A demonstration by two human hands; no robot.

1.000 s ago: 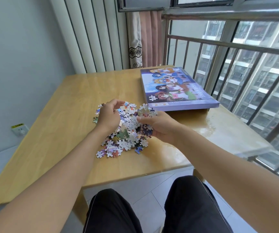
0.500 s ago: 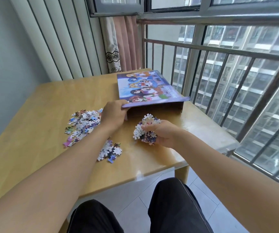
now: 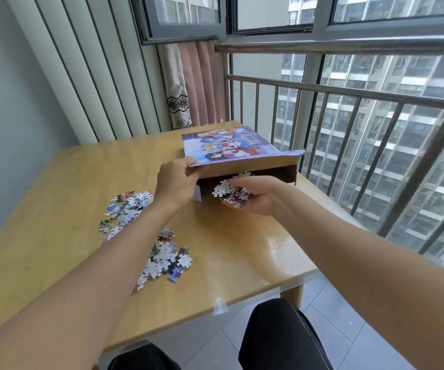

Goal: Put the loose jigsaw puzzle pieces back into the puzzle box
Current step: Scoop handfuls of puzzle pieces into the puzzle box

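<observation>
We see a clump of small multicoloured cardboard jigsaw pieces (image 3: 230,192) cupped in the right hand (image 3: 252,194) at the mouth of the purple illustrated cardboard puzzle box (image 3: 231,148). The left hand (image 3: 176,180) grips its raised lid edge. More loose pieces (image 3: 167,256) lie nearer us on the wooden counter (image 3: 55,209).

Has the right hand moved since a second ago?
Yes. The right hand carried its pieces from the pile toward the box opening.
</observation>
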